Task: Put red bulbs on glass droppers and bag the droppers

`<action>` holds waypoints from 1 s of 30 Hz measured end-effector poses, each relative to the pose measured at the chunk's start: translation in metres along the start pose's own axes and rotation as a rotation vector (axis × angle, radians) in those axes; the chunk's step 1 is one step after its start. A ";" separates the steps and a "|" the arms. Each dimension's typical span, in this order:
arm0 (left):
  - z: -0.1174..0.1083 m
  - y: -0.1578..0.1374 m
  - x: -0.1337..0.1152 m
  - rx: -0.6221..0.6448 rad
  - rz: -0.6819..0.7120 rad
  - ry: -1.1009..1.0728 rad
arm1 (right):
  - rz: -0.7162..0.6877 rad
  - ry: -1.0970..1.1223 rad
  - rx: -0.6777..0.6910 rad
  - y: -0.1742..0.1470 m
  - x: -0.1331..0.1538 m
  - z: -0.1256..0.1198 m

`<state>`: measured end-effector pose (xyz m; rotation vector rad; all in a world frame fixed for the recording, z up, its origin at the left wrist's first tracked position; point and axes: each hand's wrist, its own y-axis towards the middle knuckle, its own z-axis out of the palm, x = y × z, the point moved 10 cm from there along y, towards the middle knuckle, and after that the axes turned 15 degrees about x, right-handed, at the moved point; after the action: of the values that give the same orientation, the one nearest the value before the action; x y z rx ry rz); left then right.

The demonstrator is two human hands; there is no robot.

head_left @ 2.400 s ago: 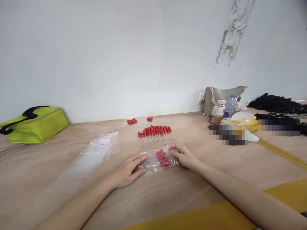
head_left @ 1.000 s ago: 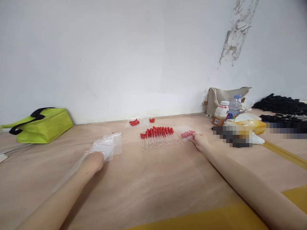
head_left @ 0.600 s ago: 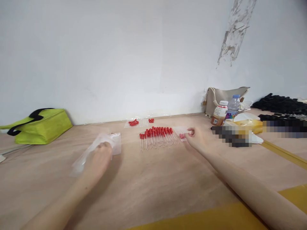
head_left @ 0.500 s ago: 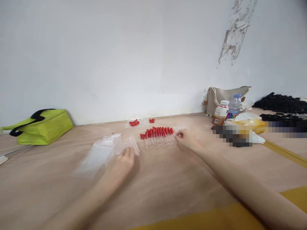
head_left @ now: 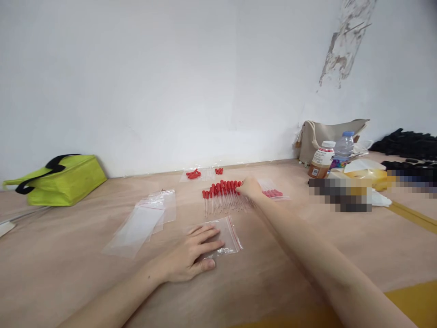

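My left hand [head_left: 194, 255] lies flat with spread fingers on a clear zip bag [head_left: 230, 239], pressing it to the table. A row of droppers [head_left: 221, 193], thin clear tubes with red rubber bulbs, is laid out beyond it, bulbs away from me. At the right end of that row my right hand [head_left: 251, 189] has its fingers closed around a dropper's red bulb; its fingertips are partly hidden. Just right of this hand, a zip bag with red-bulbed droppers inside [head_left: 273, 193] rests on the table. To the left is a fanned stack of zip bags [head_left: 143, 223].
Two small groups of red pieces in clear bags [head_left: 194, 173] lie near the wall. A lime-green bag [head_left: 68, 180] stands at the left. On the right are a brown drink bottle [head_left: 321, 159], a water bottle [head_left: 344, 148], a beige bag [head_left: 312, 136] and black items [head_left: 406, 143].
My left hand has brought a zip bag from the stack side and laid it flat before the droppers. My right hand has shifted slightly left onto the bulbs, uncovering the filled bag.
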<state>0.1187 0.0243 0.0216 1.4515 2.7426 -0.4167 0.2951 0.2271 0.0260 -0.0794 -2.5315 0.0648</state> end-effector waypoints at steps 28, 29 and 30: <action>-0.009 0.007 -0.015 -0.181 0.052 -0.051 | -0.420 1.026 0.112 -0.110 -0.030 0.014; -0.008 0.004 -0.013 -0.176 0.040 -0.057 | -0.416 1.034 0.113 -0.111 -0.029 0.015; -0.006 0.003 -0.011 -0.160 0.033 -0.065 | -0.406 1.037 0.108 -0.111 -0.029 0.016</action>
<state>0.1280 0.0180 0.0282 1.4162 2.6288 -0.2324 0.3054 0.1135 0.0035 0.3560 -1.4658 -0.0066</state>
